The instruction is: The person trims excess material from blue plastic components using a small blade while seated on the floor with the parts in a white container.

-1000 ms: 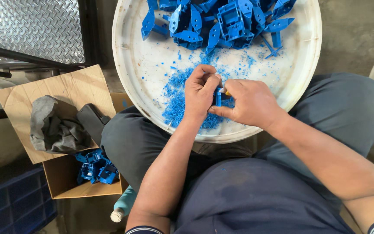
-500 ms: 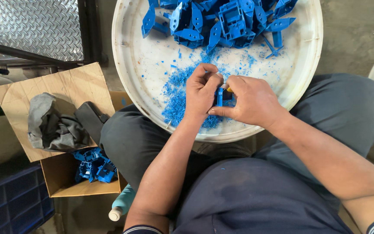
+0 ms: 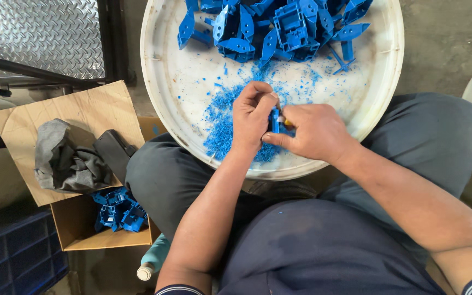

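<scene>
Since the earlier frames, little is changed: both hands are kept together over the round white tray (image 3: 165,104), only shifted slightly, and the view is nudged a little.

In the head view, a small blue plastic part (image 3: 274,119) is held upright between the two hands, above the near part of the tray. The left hand (image 3: 251,116) is clenched on the part from the left, fingers curled over its top. The right hand (image 3: 313,133) is closed around a small tool with a yellowish tip (image 3: 286,121), touching the part. Blue shavings (image 3: 222,128) are spread on the tray just left of the hands. A pile of blue parts (image 3: 279,27) is heaped at the tray's far side. Left of the tray, a cardboard box (image 3: 77,229) with more blue pieces and a grey cloth (image 3: 64,158) are seen.
</scene>
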